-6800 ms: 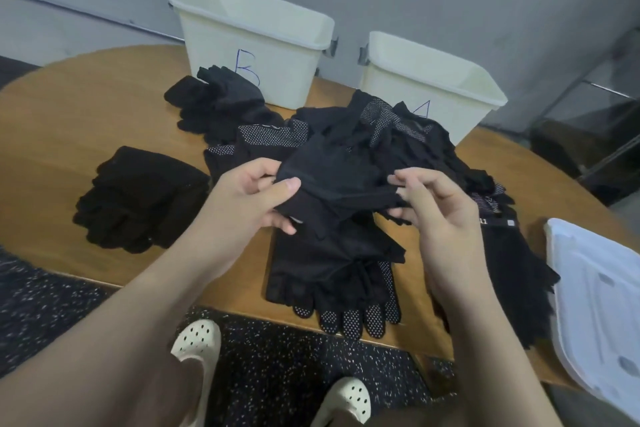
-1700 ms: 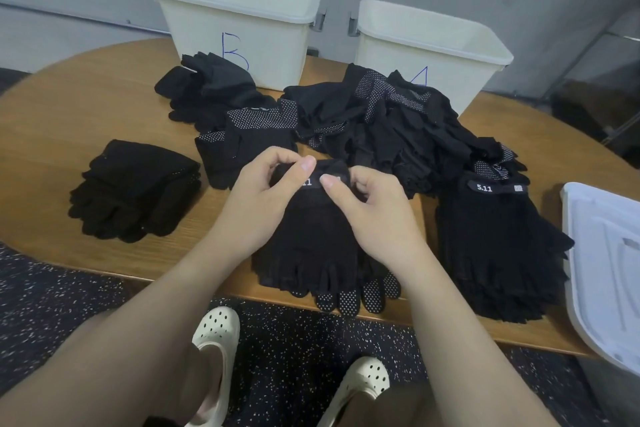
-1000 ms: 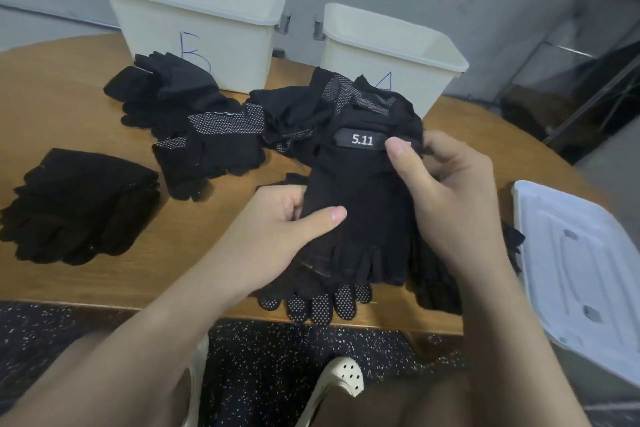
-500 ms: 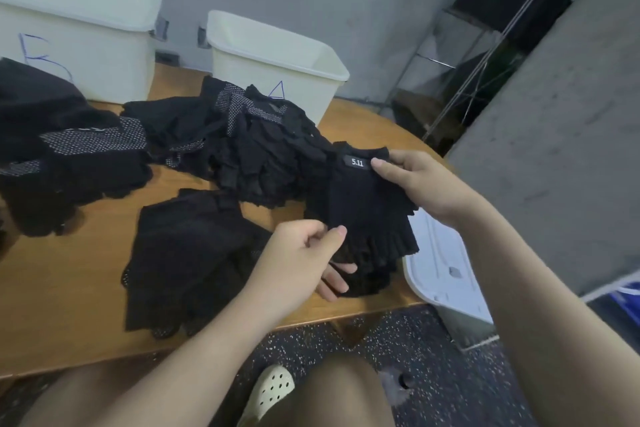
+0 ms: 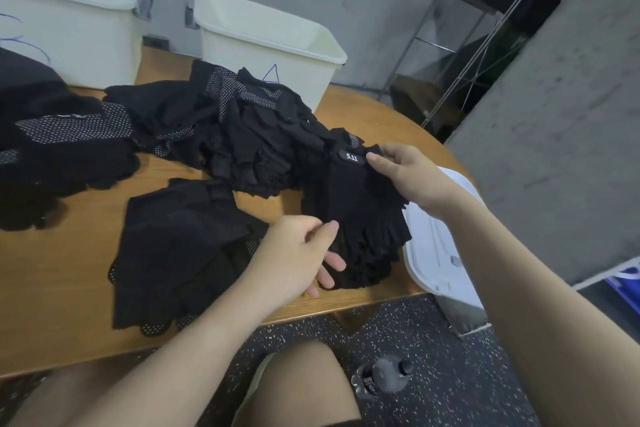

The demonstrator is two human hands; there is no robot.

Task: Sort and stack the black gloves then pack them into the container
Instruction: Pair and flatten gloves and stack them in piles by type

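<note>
A black fingerless glove with a "5.11" cuff label (image 5: 349, 191) lies on top of a stack of like gloves (image 5: 370, 253) at the table's right front. My right hand (image 5: 405, 173) pinches its cuff beside the label. My left hand (image 5: 298, 256) pinches the glove's finger end, with its lower fingers under the stack. A flat stack of dotted-palm gloves (image 5: 180, 246) lies to the left. A loose heap of black gloves (image 5: 242, 135) fills the middle. Two cream containers stand behind: one marked with a triangle (image 5: 266, 42), one at far left (image 5: 69, 21).
The round wooden table (image 5: 52, 277) ends close to my knees. More dotted gloves (image 5: 62, 149) lie at the left edge. A white lid (image 5: 440, 253) overhangs the table's right side. A dark bottle (image 5: 381, 378) stands on the speckled floor. A grey wall rises at right.
Both hands carried the 5.11 glove from the middle of the table to the right and lowered it onto the right-hand stack. My view swung right with it.
</note>
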